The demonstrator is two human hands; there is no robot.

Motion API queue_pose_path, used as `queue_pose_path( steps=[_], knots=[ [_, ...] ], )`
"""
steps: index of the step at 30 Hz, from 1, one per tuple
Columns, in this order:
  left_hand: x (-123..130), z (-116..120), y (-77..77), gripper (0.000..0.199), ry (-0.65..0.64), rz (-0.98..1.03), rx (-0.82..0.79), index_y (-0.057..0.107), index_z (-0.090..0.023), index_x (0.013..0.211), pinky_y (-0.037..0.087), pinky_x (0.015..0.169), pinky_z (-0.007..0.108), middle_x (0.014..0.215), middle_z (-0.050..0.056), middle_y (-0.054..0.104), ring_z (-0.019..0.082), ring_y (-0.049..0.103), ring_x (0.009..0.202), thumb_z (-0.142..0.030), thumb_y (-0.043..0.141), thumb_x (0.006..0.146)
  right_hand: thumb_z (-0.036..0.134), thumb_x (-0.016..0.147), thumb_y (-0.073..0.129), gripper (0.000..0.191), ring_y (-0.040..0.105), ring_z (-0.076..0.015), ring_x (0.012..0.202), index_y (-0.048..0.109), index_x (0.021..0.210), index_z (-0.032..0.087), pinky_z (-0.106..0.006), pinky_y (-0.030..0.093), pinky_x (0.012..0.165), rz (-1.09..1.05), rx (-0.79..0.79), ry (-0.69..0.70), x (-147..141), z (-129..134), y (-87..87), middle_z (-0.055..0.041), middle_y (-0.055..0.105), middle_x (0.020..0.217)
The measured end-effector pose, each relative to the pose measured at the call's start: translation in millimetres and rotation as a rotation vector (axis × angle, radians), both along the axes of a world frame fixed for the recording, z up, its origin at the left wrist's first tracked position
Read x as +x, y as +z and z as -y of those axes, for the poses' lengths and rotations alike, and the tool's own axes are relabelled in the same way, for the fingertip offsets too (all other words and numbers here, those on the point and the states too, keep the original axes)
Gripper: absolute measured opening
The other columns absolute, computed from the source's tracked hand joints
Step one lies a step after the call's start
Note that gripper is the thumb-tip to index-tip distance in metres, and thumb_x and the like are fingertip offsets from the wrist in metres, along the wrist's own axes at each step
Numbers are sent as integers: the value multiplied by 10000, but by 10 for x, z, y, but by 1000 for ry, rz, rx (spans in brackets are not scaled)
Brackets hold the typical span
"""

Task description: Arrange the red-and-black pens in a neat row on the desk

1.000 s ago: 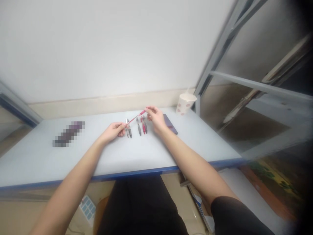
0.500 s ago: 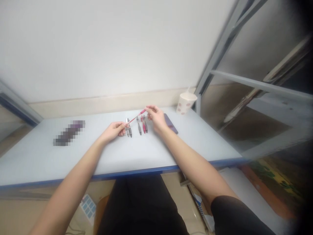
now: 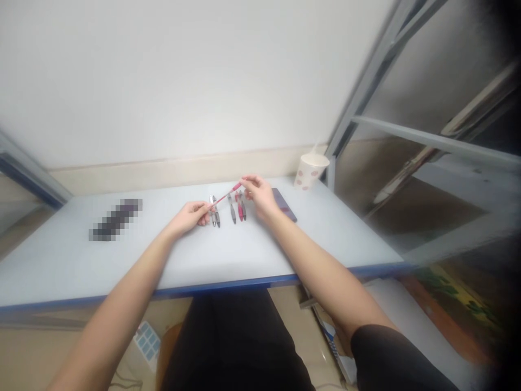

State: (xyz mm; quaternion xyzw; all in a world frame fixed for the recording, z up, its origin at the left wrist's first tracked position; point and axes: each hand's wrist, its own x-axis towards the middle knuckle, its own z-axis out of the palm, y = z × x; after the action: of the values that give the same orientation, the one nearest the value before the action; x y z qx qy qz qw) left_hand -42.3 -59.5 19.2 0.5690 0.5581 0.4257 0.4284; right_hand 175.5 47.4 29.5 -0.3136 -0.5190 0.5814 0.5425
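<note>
While both hands (image 3: 188, 218) (image 3: 261, 196) pinch its ends, slender pink-red pen part (image 3: 236, 187), slanted, thicker toward the right.

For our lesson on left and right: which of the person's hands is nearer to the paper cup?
Right. The right hand is left of the paper cup; the left hand is farther left, beside the leftmost pens.

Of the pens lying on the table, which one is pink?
The pink pen, lying between the grey pen and the dark pen; it alone of those lying there is pink.
</note>
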Motion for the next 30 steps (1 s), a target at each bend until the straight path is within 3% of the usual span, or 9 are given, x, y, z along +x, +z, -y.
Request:
queue_pose_path(
  steps=[5, 10, 12, 17, 21, 30],
  knots=[
    [33, 8, 5, 460, 7, 18, -4, 720, -131, 896, 414, 580, 248, 627, 7, 606, 106, 522, 551, -575, 783, 791, 422, 699, 825, 379, 514, -79, 585, 663, 942, 182, -225, 398, 529, 32, 13, 113, -18, 6, -54, 2, 644, 795],
    [2, -16, -16, 492, 224, 93, 92, 673, -150, 805, 428, 583, 246, 613, -2, 626, 108, 541, 562, -500, 945, 591, 400, 695, 862, 363, 567, -95, 618, 670, 903, 172, -237, 431, 560, 100, 62, 248, 56, 9, 1, -5, 659, 795],
    [-25, -20, -7, 504, 256, 100, 97, 683, -143, 792, 450, 594, 253, 618, 15, 650, 117, 566, 575, -493, 961, 560, 376, 697, 874, 342, 574, -99, 621, 680, 887, 168, -238, 432, 566, 126, 81, 294, 87, 4, 24, -5, 654, 764],
    [-19, 9, 33, 459, 168, 94, 29, 710, -146, 798, 483, 592, 263, 679, 52, 710, 118, 583, 564, -498, 939, 613, 378, 705, 888, 369, 551, -75, 603, 685, 932, 169, -206, 434, 520, 57, -24, 360, 55, 15, -36, -4, 663, 797],
    [13, 32, 19, 412, 87, 57, 7, 699, -158, 795, 492, 591, 258, 671, 55, 718, 119, 594, 561, -493, 906, 678, 379, 749, 863, 347, 504, -77, 520, 690, 951, 157, -197, 419, 407, 218, 61, 418, 8, 66, -95, 21, 606, 684],
    [9, 23, 24, 424, 175, 69, 68, 689, -158, 758, 527, 612, 290, 655, 42, 708, 138, 617, 565, -463, 937, 600, 398, 822, 784, 281, 474, -75, 455, 698, 871, 135, -203, 391, 393, 376, 206, 403, 37, 158, -8, 30, 557, 596]
  ],
)
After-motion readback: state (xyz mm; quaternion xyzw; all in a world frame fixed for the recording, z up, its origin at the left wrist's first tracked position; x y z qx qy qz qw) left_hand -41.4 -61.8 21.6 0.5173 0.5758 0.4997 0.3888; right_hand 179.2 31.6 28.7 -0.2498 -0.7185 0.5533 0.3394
